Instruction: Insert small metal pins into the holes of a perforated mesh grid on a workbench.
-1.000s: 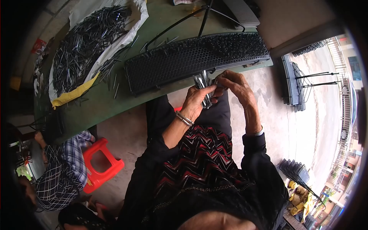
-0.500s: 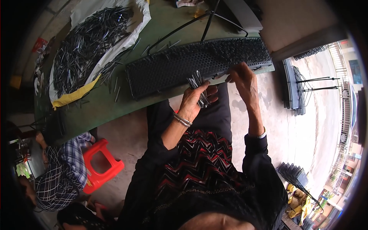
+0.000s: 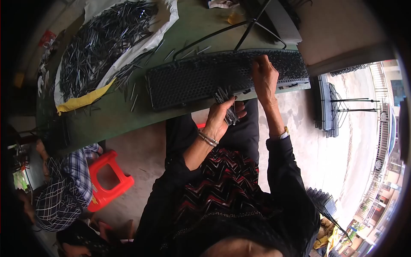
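Observation:
My left hand [image 3: 218, 116] is closed round a bundle of thin dark strips [image 3: 225, 96], just off the front edge of a long black perforated panel [image 3: 188, 88]. The panel lies on the green table [image 3: 98, 128], with a black wire frame [image 3: 246, 36] rising behind it. Many dark pieces cover the panel's right and back parts; the front left shows bare holes. Over the panel, right of its middle, my right hand [image 3: 265, 77] has its fingers pinched together. Whatever sits between those fingertips is hidden.
A white sack [image 3: 122, 64] heaped with dark strips lies at the table's left, with loose strips beside it. A red stool [image 3: 111, 184] and a person in checked cloth [image 3: 64, 192] are at the lower left. More black panels [image 3: 324, 107] with wire frames stand to the right.
My right hand has moved from the panel's front edge up over its holes. My left hand keeps its bundle. The whole view has shifted slightly.

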Tool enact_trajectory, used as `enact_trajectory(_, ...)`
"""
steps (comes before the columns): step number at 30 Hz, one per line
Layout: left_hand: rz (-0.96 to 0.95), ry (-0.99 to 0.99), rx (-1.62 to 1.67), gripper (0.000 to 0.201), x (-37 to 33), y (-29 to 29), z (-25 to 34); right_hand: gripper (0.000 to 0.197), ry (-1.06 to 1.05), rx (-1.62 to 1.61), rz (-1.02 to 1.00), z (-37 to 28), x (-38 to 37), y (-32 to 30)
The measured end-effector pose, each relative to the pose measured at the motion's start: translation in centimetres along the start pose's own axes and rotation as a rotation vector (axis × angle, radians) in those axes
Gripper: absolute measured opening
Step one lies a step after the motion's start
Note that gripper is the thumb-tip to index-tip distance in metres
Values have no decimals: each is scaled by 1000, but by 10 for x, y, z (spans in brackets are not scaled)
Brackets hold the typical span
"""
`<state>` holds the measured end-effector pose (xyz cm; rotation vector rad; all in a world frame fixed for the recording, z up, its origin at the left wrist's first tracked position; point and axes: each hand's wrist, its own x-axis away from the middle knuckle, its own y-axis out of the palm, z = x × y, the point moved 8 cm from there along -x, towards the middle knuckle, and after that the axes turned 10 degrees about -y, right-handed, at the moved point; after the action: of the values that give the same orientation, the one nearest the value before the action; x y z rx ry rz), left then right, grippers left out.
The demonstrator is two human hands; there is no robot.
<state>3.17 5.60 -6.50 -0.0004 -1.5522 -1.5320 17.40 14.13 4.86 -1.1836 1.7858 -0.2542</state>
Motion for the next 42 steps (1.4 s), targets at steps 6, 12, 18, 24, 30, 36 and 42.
enact_trajectory(6, 37, 41, -122, 12, 9, 5, 9, 6, -39, 40, 17, -2, -2, -1)
enact_trajectory(12, -25, 92, -116, 14, 10, 10, 16, 8, -99, 273, -86, -20, -9, 0)
enact_trajectory(18, -40, 69, -65, 13, 9, 12, 15, 11, -105, 293, -253, -2, -12, 20)
enact_trajectory(24, -6, 106, -95, 13, 16, 13, 20, 17, -47, 177, -257, -9, 0, 10)
enact_trajectory(30, 16, 143, -212, 14, 20, 17, 21, 21, 305, -665, -690, -40, 46, 21)
enact_trajectory(36, 40, 137, -253, 16, 21, 20, 22, 16, 437, -790, -609, -44, 48, 8)
enact_trajectory(42, 82, 49, -182, 18, 8, 3, 17, 12, 398, -439, -201, -17, 31, -14)
